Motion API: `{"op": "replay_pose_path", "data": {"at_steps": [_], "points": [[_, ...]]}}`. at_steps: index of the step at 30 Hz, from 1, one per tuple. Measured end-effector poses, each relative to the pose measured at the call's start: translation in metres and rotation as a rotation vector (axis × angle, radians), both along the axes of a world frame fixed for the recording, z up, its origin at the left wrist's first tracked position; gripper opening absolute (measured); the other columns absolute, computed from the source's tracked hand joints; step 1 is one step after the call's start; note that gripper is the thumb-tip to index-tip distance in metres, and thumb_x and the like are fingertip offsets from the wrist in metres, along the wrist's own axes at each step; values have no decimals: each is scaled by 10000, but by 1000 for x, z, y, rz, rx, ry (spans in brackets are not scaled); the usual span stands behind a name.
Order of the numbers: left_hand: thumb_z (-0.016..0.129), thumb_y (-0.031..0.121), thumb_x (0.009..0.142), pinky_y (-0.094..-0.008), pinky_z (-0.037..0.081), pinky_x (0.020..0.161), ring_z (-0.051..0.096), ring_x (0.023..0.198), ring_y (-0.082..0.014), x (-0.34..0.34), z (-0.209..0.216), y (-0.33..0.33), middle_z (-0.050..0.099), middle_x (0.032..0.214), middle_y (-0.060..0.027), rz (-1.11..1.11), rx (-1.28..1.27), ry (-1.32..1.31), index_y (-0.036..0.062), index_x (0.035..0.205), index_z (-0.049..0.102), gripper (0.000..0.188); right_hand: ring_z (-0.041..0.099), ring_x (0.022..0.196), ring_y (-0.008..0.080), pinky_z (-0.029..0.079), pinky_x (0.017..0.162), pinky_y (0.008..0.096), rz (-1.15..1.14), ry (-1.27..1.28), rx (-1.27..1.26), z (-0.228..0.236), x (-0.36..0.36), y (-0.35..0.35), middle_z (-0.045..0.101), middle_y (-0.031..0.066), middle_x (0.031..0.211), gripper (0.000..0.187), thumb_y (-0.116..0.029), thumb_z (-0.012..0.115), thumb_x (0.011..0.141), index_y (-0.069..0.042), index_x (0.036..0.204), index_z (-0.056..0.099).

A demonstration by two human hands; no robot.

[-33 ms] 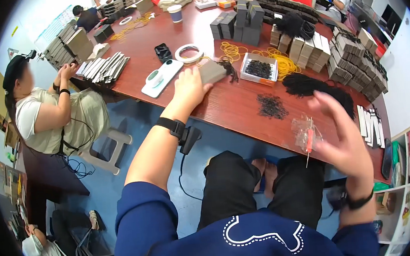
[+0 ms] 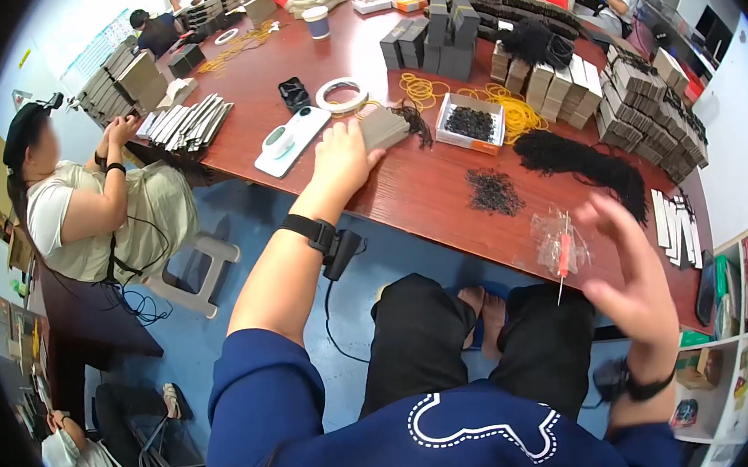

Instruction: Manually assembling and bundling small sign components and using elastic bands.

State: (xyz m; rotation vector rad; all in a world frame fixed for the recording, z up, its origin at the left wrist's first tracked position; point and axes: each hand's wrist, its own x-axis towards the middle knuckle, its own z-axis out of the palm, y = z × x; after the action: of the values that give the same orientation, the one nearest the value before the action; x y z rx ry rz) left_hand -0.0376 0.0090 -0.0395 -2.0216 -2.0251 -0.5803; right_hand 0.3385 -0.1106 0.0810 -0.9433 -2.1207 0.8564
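My left hand (image 2: pixel 345 158) is closed around the near left end of a grey bundle of cards (image 2: pixel 385 129), which rests on the table. Black strings (image 2: pixel 418 125) trail from the bundle's right end. On the right, my right hand (image 2: pixel 631 278) is held up by the table edge, thumb and fingers apart with nothing between them. Just left of it lies a red-handled tool with a thin metal shaft (image 2: pixel 564 254), on crumpled clear plastic (image 2: pixel 547 238); the shaft sticks out past the table edge. A pile of small black pieces (image 2: pixel 495 192) lies between my hands.
A box of black pieces (image 2: pixel 469 123), yellow cords (image 2: pixel 520 118), black strings in a bunch (image 2: pixel 577 162) and stacked grey cards (image 2: pixel 648 112) cover the right side. A white device (image 2: pixel 291 143) and a tape roll (image 2: pixel 342 96) are near my left hand. A person (image 2: pixel 89 183) sits at left.
My right hand has shifted slightly, its thumb now farther from the red-handled tool. My left hand keeps its hold on the bundle.
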Motion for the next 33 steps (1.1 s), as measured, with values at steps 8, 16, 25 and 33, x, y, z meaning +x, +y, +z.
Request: {"op": "replay_pose_path", "data": {"at_steps": [8,16,25,33], "points": [[607,491,805,-471,452,886,524,1066,-368,36,4,11,530,1155,-212,180,-181,37,-20,1268,418,715,541,1081,210,385,967,349,-358,76,-274,-60,62,-69,588,125,1119,667,-140,690,709,13,1309,441],[683,483,686,-409,425,956,532,1128,-371,14,4,16,543,1198,-262,208,-211,-69,-16,1344,374,882,587,1009,234,428,920,335,-215,-57,-242,-66,80,-85,609,104,1071,630,-66,712,702,-47,1289,484],[662,499,698,-427,417,975,520,1134,-369,41,1,17,535,1202,-229,211,-271,-87,19,1268,489,765,612,946,206,467,863,321,-248,22,-325,-93,139,-123,633,127,1017,524,-28,707,711,-16,1210,545],[702,568,634,-441,364,1028,456,1229,-370,52,6,20,471,1322,-231,186,-326,-89,54,1410,299,1014,617,924,229,488,830,326,-224,75,-345,-110,162,-131,637,123,988,426,-109,690,776,-24,1174,563]]}}
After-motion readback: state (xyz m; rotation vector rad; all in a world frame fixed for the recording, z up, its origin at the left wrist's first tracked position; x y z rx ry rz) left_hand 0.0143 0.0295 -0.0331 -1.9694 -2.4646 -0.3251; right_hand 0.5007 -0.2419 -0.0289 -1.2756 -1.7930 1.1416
